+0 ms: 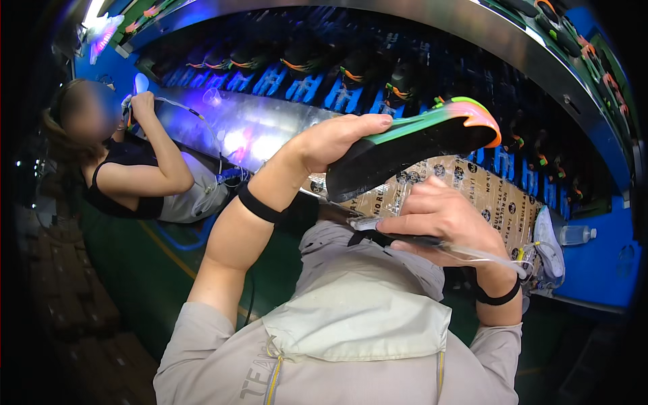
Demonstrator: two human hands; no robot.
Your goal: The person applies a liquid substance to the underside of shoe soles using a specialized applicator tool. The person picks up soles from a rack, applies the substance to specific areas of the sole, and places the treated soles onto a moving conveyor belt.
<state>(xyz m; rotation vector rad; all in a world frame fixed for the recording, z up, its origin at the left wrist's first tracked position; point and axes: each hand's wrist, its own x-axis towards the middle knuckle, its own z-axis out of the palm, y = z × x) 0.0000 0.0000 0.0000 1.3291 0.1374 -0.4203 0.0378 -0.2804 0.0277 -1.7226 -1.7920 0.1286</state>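
Observation:
My left hand (329, 143) grips a shoe sole (405, 152) by one end, its thumb along the upper edge. The sole is held up and tilted, showing a broad black face, a green edge and a pink, orange and lime tip. Lower and to the right, my right hand (447, 219) is closed around a slim dark brush-like tool (415, 239) with a pale, flattened tip (365, 223). A clear tube (487, 258) runs from its back end past my wrist. The tool's tip is apart from the sole, below it.
Cardboard (472, 189) with printed tape covers the bench beneath my hands. Beyond it, blue racks (343, 94) carry dark, bright-edged soles. A clear bottle (576, 235) and a white shoe-shaped piece (550, 250) lie at right. At left, a seated co-worker (145, 172) holds a piece near a metal ledge (196, 128).

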